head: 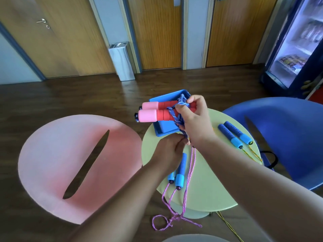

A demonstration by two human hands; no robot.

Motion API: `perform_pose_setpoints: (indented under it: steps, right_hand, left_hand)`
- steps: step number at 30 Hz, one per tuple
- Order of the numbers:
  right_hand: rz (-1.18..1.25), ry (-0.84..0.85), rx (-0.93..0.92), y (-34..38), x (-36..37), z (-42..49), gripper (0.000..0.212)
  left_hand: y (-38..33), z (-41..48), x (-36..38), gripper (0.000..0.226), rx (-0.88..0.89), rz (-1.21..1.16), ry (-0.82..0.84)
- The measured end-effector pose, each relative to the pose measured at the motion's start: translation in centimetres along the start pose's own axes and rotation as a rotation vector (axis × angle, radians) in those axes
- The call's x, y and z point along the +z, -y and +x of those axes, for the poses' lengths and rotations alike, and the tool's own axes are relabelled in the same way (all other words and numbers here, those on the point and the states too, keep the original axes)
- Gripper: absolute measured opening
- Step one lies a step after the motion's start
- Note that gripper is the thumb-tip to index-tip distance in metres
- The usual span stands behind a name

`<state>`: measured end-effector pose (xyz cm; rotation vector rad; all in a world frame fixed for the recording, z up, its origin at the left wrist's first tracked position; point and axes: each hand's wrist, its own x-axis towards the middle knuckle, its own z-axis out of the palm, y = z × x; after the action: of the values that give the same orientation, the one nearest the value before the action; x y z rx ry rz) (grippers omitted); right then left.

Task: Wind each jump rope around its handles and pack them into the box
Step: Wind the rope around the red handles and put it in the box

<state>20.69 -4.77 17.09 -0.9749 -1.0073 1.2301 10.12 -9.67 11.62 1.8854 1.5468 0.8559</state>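
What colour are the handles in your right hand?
The handles are red with pink ends; head view shows them.

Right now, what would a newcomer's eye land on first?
The red-and-pink handles, gripped in the right hand over the blue box at centre, with cord wound round them. Just below, the left hand pinches the cord. Two blue-handled ropes lie on the green table, one right, one near.
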Motion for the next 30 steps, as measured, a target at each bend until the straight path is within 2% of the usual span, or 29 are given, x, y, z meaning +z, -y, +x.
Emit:
perform_pose_setpoints:
  steps: [4, 6, 9, 12, 13, 15, 16, 17, 18, 20, 21, 27, 30]
  right_hand:
    - [-0.113, 0.119, -0.084, -0.9, -2.0, -0.1, 0.025]
    - [-0.147, 0.149, -0.072, -1.5, -2.5, -0.5, 0.025]
    - [-0.203, 0.120, -0.046, -2.3, -3.0, -1.1, 0.027]
    - [-0.260, 0.108, -0.018, -2.9, -3.9, -1.6, 0.029]
    - [-0.263, 0.107, -0.005, -2.9, -4.3, -1.8, 0.026]
    - [-0.276, 0.098, 0.004, -3.1, -5.2, -2.0, 0.024]
    - [-0.275, 0.089, 0.008, -3.2, -5.6, -2.2, 0.023]
    - [-0.266, 0.080, 0.015, -3.4, -5.9, -2.4, 0.022]
    - [-0.253, 0.077, 0.017, -3.5, -6.0, -2.7, 0.022]
    - [-0.262, 0.098, 0.013, -3.8, -5.9, -3.2, 0.022]
    - [-0.281, 0.117, 0.005, -4.0, -5.8, -3.6, 0.023]
    - [-0.288, 0.195, -0.026, -3.9, -5.0, -4.7, 0.025]
    - [-0.298, 0.256, -0.016, -3.5, -5.0, -5.1, 0.030]
  left_hand:
    - [0.7, 0.5, -0.4, 0.029, -0.019, -0.065, -0.053]
    - [0.1, 0.3, -0.1, 0.023, -0.032, -0.124, -0.047]
    - [-0.1, 0.2, 0.8, 0.033, -0.132, -0.137, 0.082]
    - [1.4, -0.4, 0.7, 0.028, -0.330, -0.149, 0.193]
    - [2.0, -0.5, 0.2, 0.031, -0.445, -0.237, 0.160]
    - [3.1, -0.9, -1.4, 0.035, -0.700, -0.523, -0.023]
    - [3.5, -1.0, -2.2, 0.028, -0.789, -0.708, -0.124]
    - [3.7, -1.1, -3.0, 0.023, -0.843, -0.899, -0.194]
    - [3.6, -1.0, -3.7, 0.030, -0.858, -1.025, -0.217]
    - [2.8, -0.9, -4.6, 0.051, -0.791, -1.065, -0.168]
    - [2.1, -0.7, -4.9, 0.053, -0.743, -1.039, -0.146]
    - [1.7, -0.7, -4.6, 0.032, -0.449, -0.702, -0.242]
    - [2.5, -1.2, -4.6, 0.027, -0.394, -0.715, -0.239]
